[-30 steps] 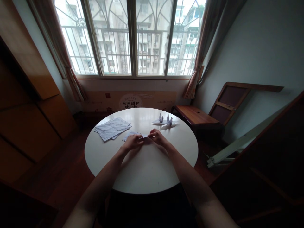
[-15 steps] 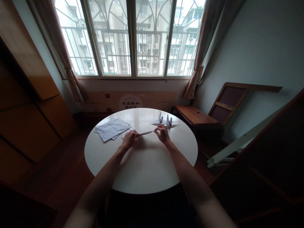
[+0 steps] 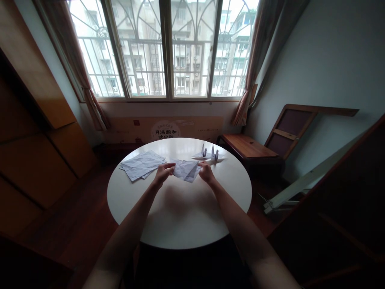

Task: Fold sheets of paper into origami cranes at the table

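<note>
A folded sheet of pale paper [image 3: 186,170] is held up over the white round table [image 3: 180,228], its broad face toward me. My left hand [image 3: 164,173] is closed on its left edge, thumb and fingers pinching it. At the opposite edge my right hand [image 3: 206,172] pinches the same paper. Two folded paper cranes [image 3: 204,151] [image 3: 214,153] stand just beyond my right hand. Left of my left hand lies a loose stack of creased paper sheets [image 3: 141,164].
A wooden bench [image 3: 248,145] and a leaning wooden frame [image 3: 290,124] stand at the right. Behind the table are a long printed box [image 3: 192,126] and a barred window [image 3: 168,52]. A wooden cabinet [image 3: 57,156] lines the left side.
The paper was seen nearly edge-on and low; now it is raised and turned so its broad face shows. Both hands have turned with it, still holding its edges.
</note>
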Demonstrator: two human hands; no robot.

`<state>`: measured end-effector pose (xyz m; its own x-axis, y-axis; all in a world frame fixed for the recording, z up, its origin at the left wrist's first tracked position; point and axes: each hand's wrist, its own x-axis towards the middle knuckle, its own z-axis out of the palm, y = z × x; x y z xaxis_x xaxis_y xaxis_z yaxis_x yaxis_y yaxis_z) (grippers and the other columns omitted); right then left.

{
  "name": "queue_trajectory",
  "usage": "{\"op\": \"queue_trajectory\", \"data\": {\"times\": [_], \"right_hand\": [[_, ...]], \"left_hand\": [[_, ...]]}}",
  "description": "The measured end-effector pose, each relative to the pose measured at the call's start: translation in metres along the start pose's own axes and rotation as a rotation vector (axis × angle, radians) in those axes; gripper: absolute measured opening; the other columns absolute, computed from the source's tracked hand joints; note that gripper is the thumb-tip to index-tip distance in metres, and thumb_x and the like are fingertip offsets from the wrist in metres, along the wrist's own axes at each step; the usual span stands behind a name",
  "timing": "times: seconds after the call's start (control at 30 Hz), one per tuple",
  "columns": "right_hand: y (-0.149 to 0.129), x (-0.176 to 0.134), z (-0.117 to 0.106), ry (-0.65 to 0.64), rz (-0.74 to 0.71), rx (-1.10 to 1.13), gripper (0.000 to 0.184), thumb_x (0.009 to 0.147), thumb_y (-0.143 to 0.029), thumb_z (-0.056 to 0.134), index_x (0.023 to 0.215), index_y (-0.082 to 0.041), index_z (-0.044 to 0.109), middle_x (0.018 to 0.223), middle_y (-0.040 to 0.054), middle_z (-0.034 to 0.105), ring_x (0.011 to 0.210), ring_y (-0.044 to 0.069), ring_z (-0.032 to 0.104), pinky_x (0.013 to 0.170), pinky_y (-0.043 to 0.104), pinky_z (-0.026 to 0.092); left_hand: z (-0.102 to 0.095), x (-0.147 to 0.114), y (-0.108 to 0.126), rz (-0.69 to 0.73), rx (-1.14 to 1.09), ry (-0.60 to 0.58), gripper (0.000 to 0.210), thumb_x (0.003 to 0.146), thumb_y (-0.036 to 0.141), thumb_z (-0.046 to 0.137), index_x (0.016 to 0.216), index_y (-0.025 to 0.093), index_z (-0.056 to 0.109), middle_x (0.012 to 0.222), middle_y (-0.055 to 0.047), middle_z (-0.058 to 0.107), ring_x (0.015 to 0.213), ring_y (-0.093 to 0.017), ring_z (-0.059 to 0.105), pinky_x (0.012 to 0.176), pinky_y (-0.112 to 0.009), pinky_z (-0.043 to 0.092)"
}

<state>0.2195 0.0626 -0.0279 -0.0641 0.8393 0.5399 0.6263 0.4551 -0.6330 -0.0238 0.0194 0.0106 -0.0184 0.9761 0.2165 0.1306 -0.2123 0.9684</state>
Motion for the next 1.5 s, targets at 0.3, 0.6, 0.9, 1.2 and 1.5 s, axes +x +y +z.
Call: {"op": "queue_trajectory", "data": {"times": [0.3,0.6,0.9,1.2,1.5], "right_hand": [[0.001,0.0,0.003,0.069,0.092,0.004,0.023,0.081,-0.014,0.053,0.09,-0.016,0.074,0.094,0.0104,0.067,0.077,0.019,0.063,0.083,0.037,0.053],[-0.025,-0.002,-0.006,0.022,-0.144,0.209,0.031,0.09,-0.032,0.049,0.081,-0.016,0.074,0.087,0.0094,0.071,0.085,0.021,0.066,0.082,0.034,0.05],[-0.029,-0.013,0.0,-0.425,-0.054,0.117,0.031,0.084,-0.037,0.058,0.073,-0.012,0.074,0.066,0.0058,0.07,0.058,0.015,0.06,0.055,0.023,0.041],[-0.026,-0.011,0.001,-0.453,-0.013,0.103,0.026,0.082,-0.034,0.059,0.082,-0.013,0.076,0.073,0.0057,0.072,0.063,0.016,0.062,0.056,0.023,0.044],[-0.025,-0.013,0.008,-0.457,-0.165,0.04,0.021,0.079,-0.026,0.064,0.094,-0.021,0.077,0.109,0.0081,0.071,0.093,0.022,0.067,0.09,0.034,0.05]], "left_hand": [[0.008,-0.012,-0.023,0.156,0.927,-0.177,0.031,0.08,0.029,0.065,0.11,0.028,0.071,0.104,-0.007,0.061,0.101,-0.024,0.06,0.094,-0.041,0.04],[0.007,-0.007,-0.032,0.292,0.935,-0.311,0.019,0.087,0.029,0.058,0.096,0.028,0.075,0.115,-0.004,0.065,0.112,-0.025,0.055,0.107,-0.05,0.024],[0.003,-0.013,-0.017,0.244,0.863,-0.524,0.052,0.072,0.052,0.072,0.118,0.029,0.068,0.137,-0.007,0.055,0.128,-0.03,0.046,0.111,-0.044,0.026],[0.003,-0.011,-0.013,0.362,0.775,-0.501,0.025,0.076,0.038,0.072,0.1,0.029,0.075,0.122,-0.004,0.067,0.113,-0.024,0.061,0.104,-0.036,0.038],[0.002,-0.011,-0.021,0.438,0.721,-0.521,0.035,0.073,0.04,0.075,0.105,0.026,0.074,0.119,-0.005,0.068,0.108,-0.023,0.063,0.099,-0.032,0.043]]}}
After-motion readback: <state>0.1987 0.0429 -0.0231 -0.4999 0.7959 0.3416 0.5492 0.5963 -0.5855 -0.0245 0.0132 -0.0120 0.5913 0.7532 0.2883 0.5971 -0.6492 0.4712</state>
